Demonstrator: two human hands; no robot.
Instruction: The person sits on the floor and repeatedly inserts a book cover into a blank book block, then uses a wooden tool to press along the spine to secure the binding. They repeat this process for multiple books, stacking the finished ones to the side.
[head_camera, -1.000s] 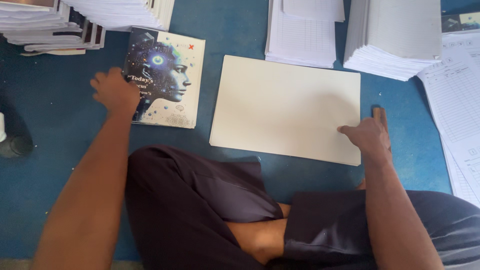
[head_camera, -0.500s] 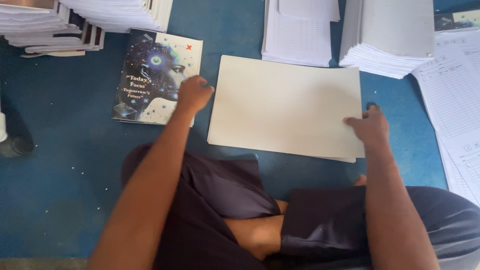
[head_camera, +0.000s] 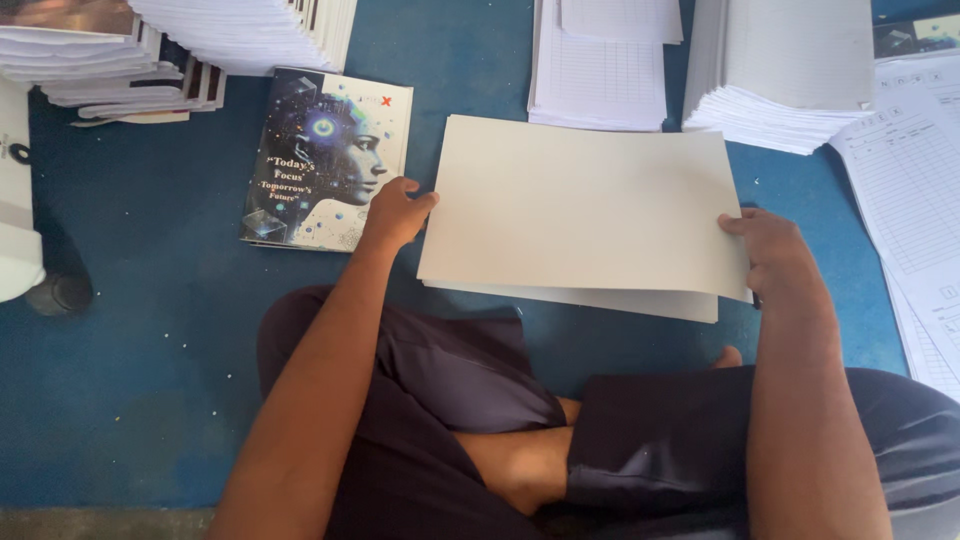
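- Nearest the camera, the person sits cross-legged on a blue floor (head_camera: 150, 400), dark shorts over both knees and a bare foot showing between them.
- The floor is a blue mat-like surface, scattered with small pale specks; a strip of greyer ground shows at the near left edge.
- Both forearms reach out from the knees, well apart from each other.
- The left hand (head_camera: 395, 212) is clamped on the left edge of a large cream sheet (head_camera: 585, 205), thumb on top and fingers curled beneath.
- The right hand (head_camera: 772, 250) grips the right edge of the same sheet, fingers over its near right corner.
- The cream sheet lies in the middle of the scene, just beyond the knees; a second sheet's edge (head_camera: 600, 300) shows under its near side, slightly offset.
- Just left of the left hand lies a booklet (head_camera: 325, 158) flat on the floor, its cover dark with a glowing face in profile.
- At the left edge stands a white object with a dark round base (head_camera: 58, 292).
- To the right lie loose printed forms (head_camera: 915, 200) with ruled tables.
- Farther off, stacks of white paper (head_camera: 780, 75) stand at far right and far centre (head_camera: 600, 65).
- At far left, piles of bound booklets (head_camera: 150, 50) lean in a fanned heap.
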